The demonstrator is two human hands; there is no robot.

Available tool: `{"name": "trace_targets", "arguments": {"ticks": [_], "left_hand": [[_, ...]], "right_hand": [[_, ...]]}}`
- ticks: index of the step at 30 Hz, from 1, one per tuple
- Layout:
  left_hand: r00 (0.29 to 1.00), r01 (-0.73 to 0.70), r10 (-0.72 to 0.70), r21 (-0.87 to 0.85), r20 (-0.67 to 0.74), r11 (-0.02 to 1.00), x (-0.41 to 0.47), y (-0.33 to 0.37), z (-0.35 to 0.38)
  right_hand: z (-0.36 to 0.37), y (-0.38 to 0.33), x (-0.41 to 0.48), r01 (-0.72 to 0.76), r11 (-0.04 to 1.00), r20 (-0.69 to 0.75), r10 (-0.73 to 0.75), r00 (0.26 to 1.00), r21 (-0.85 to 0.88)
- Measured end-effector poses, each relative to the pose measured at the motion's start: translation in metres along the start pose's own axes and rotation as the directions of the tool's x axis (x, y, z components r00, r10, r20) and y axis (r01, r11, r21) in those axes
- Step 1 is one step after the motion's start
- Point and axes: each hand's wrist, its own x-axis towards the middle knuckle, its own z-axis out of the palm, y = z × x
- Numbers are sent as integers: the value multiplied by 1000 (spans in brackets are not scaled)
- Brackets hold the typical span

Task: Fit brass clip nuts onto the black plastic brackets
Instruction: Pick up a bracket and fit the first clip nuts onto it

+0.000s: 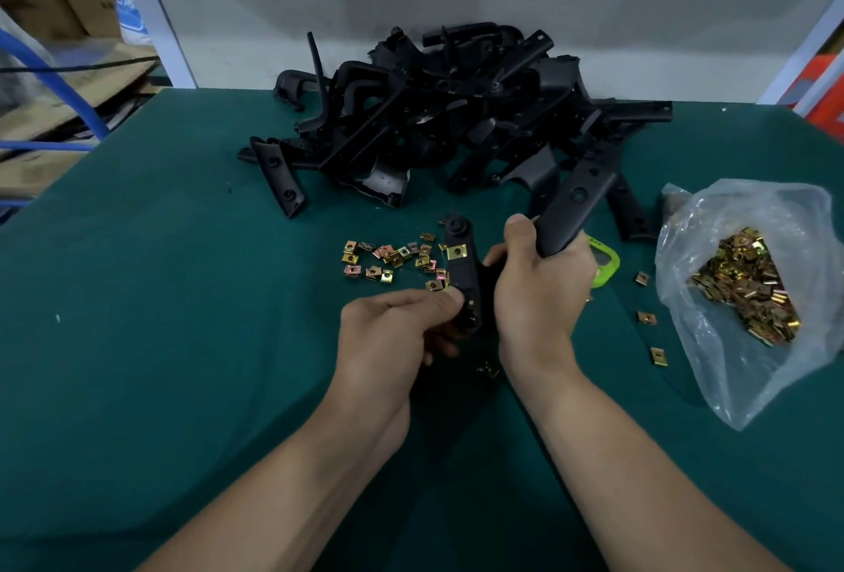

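covering the bracket (462, 272) base, the left hand (388, 334)

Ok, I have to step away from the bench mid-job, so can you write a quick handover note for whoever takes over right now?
Hands: left hand pinches the lower end of a bracket; right hand grips a second bracket.
Done: one clip nut sits on the first bracket, near its upper end.
Supplies: loose clip nuts on the green mat; more in the plastic bag at right.
Left: likely the rest of this bracket, the second one, then the pile of brackets at the back.
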Motion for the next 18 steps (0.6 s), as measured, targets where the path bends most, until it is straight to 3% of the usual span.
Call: {"name": "trace_targets", "arguments": {"ticks": [4,8,10,14,18], "left_hand": [[995,-74,76,29,-66,997,-4,-7,4],[971,-160,131,137,202,978,0,5,1],[943,-174,120,152,310,973,4,11,-1],[950,-240,175,246,258,939,-1,5,0],[912,-408,359,336,199,849,-15,1,2]], "right_hand": [[4,1,-5,48,999,-14,-48,999,-16],[-1,-2,3,-83,996,27,82,996,28],[-5,-4,6,-75,996,38,74,997,38],[-7,-7,1,-24,999,21,23,1000,43],[-7,-11,0,-151,982,-4,152,988,111]]}}
